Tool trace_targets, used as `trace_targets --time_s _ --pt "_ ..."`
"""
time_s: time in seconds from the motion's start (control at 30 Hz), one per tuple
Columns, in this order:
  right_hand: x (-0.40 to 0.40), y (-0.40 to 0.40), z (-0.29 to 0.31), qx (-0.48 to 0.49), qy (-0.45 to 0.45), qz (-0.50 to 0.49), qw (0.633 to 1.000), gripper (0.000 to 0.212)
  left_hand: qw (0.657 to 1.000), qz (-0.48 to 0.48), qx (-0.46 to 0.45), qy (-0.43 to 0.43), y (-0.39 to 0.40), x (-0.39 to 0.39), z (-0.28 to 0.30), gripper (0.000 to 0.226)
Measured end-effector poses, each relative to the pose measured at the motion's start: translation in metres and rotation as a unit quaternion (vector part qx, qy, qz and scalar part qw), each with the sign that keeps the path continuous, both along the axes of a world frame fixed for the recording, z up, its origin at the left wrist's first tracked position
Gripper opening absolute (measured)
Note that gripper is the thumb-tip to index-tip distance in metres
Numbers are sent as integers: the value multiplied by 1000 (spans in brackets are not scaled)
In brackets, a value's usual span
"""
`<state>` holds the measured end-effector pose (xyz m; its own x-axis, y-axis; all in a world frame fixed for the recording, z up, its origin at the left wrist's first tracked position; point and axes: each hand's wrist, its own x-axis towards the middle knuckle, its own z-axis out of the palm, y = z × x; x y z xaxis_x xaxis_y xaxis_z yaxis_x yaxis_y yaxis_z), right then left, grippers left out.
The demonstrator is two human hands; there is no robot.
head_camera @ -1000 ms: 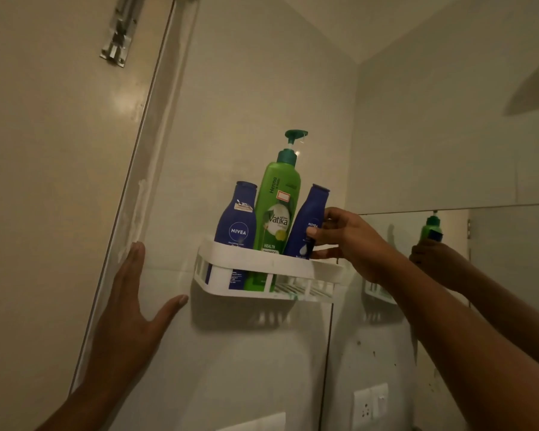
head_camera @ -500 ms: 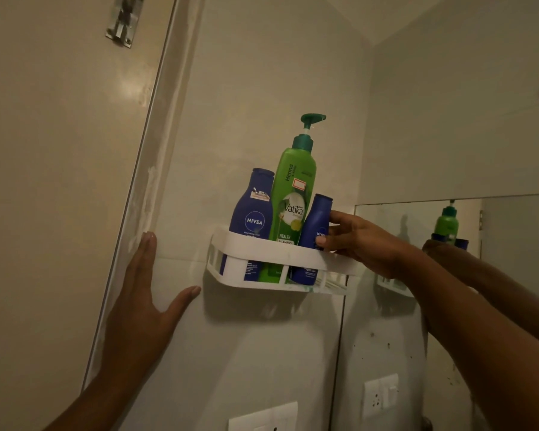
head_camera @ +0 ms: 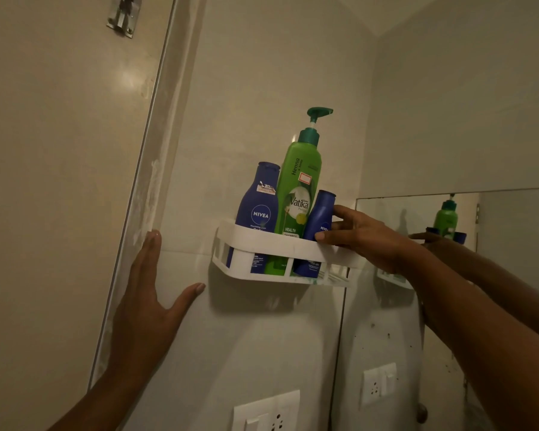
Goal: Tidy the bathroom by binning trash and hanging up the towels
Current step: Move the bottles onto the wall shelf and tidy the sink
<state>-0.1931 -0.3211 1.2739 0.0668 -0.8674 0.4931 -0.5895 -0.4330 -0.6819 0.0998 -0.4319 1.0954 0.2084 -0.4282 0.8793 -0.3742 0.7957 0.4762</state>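
A white wall shelf (head_camera: pixel 262 241) holds three upright bottles: a large blue Nivea bottle (head_camera: pixel 259 206), a tall green Vatika pump bottle (head_camera: pixel 299 194) and a small blue Nivea bottle (head_camera: pixel 319 219) at the right. My right hand (head_camera: pixel 361 237) reaches in from the right, with thumb and fingers closed around the small blue bottle just above the shelf rim. My left hand (head_camera: pixel 147 300) lies flat on the tiled wall left of and below the shelf, fingers spread and holding nothing. No towel or trash is in view.
A mirror (head_camera: pixel 495 259) on the right wall reflects the shelf and my arm. Left of my left hand runs a door frame (head_camera: pixel 156 150), with a metal latch (head_camera: pixel 123 14) on the door at top left. White socket plates (head_camera: pixel 266 412) sit below the shelf.
The small blue bottle, held tilted above the shelf before, now stands upright inside it beside the green bottle. The view has moved closer. My left hand stays on the wall.
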Motion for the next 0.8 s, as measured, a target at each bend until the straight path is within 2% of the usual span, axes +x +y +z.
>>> trace_targets --time_s 0.27,0.53,0.7,0.8 --pt "4 4 2 10 18 -14 1000 32 1000 -12 10 8 4 0 0 100" --pt "6 4 1 21 13 -23 999 40 1000 -13 10 12 5 0 -3 98" --pt "5 3 -7 -16 -7 -32 999 51 1000 -21 -13 14 6 -1 -7 86" --pt "4 4 -15 -57 0 -44 997 69 999 15 -48 7 8 -4 -12 70"
